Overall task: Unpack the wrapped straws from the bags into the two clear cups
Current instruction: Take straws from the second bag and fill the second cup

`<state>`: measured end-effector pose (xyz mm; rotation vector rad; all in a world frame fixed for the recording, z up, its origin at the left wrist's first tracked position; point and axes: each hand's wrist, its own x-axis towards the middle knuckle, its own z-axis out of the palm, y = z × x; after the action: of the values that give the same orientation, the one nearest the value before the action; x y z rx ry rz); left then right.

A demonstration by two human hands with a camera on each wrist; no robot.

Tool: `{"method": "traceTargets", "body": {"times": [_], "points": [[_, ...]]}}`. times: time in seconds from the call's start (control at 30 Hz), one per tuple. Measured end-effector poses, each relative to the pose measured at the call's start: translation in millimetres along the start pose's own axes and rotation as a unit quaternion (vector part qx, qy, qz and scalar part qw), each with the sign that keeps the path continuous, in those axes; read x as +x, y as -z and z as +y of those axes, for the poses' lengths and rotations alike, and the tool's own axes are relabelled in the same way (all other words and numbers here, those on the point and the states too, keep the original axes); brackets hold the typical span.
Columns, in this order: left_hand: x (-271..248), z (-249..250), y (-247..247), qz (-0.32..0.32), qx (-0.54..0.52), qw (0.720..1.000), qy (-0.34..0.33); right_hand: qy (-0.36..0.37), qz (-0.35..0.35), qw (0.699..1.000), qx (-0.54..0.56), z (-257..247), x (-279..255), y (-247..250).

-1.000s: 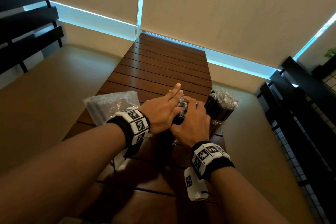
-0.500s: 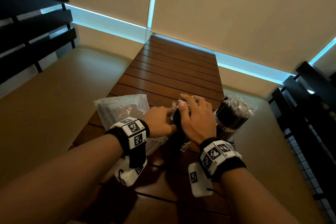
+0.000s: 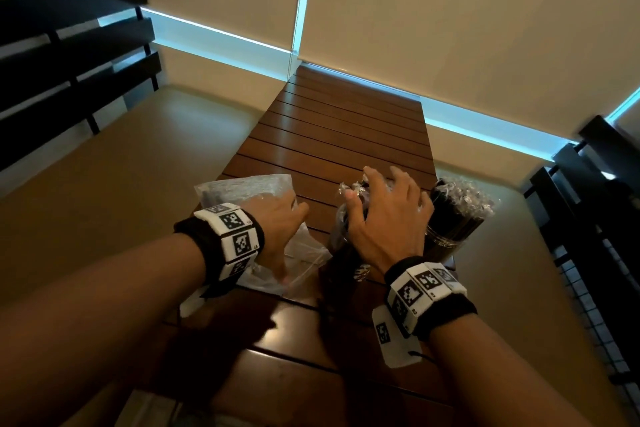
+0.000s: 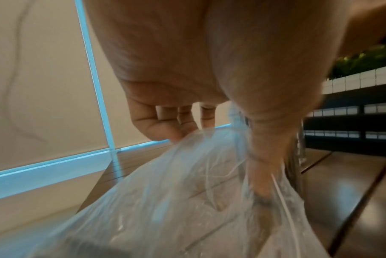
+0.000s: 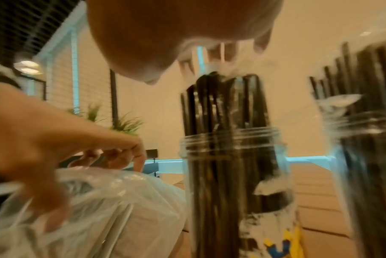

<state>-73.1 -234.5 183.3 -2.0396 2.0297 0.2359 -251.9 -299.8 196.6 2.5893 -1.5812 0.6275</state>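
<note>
Slatted wooden table point(image 3: 332, 135) under plastic bag point(image 3: 242, 191) and two straw-filled clear cups point(image 3: 446, 239).

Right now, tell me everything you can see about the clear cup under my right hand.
The clear cup looks like transparent plastic with a ridged rim and a yellow and blue print low on its wall. It stands upright on the wooden slat table, between the plastic bag and a second cup. It is packed with black wrapped straws that rise above the rim. The right hand rests on the straw tops, fingers spread; whether it touches the cup itself is unclear.
</note>
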Motion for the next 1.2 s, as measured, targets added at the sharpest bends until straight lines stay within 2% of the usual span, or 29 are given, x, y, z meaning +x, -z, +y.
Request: {"method": "traceTargets", "body": {"times": [0.07,0.1,0.13,0.17,0.23,0.3,0.37,0.47,0.6,0.63,0.73,0.8,0.87,0.97,1.07,1.2], "points": [[-6,-6,-4,0.019,-0.022,0.999,0.013,0.076,0.078,0.994,0.022,-15,-9,3],[-8,-9,-3,0.042,-0.054,0.997,0.024,0.131,0.082,0.987,0.041,-24,-14,5],[-9,-14,-2,0.067,-0.088,0.993,0.033,0.186,0.043,0.98,0.061,-31,-19,4],[-10,-18,2,0.09,-0.116,0.988,0.038,0.225,-0.023,0.972,0.069,-40,-25,3],[-12,-28,9,0.122,-0.155,0.979,0.043,0.26,-0.17,0.948,0.063,-52,-34,-6],[-13,-33,14,0.135,-0.174,0.975,0.041,0.253,-0.243,0.934,0.072,-61,-36,-21],[-16,-35,16,0.137,-0.185,0.973,0.029,0.215,-0.283,0.929,0.099,-70,-32,-40],[-23,-31,16,0.145,-0.202,0.969,0.007,0.172,-0.302,0.929,0.126,-83,-26,-72],[-30,-26,12,0.143,-0.195,0.97,-0.024,0.071,-0.303,0.95,0.028,-93,-23,-122],[-30,-26,12,0.147,-0.194,0.969,-0.035,0.058,-0.321,0.945,0.013,-92,-23,-133],[-30,-26,8,0.156,-0.194,0.967,-0.058,0.048,-0.384,0.922,-0.012,-93,-28,-150],[-28,-26,7,0.168,-0.19,0.965,-0.066,0.07,-0.356,0.931,-0.027,-95,-31,-153],[-26,-26,6,0.178,-0.188,0.964,-0.065,0.118,-0.351,0.927,-0.058,-98,-35,-162],[-21,-27,1,0.18,-0.164,0.968,-0.058,0.134,-0.367,0.915,-0.098,-102,-33,-149],[-16,-30,-8,0.164,-0.139,0.976,-0.023,0.145,-0.407,0.895,-0.114,-101,-20,-103],[-10,-33,-14,0.151,-0.137,0.978,0.037,0.164,-0.356,0.911,-0.13,-89,-11,-29]]}}
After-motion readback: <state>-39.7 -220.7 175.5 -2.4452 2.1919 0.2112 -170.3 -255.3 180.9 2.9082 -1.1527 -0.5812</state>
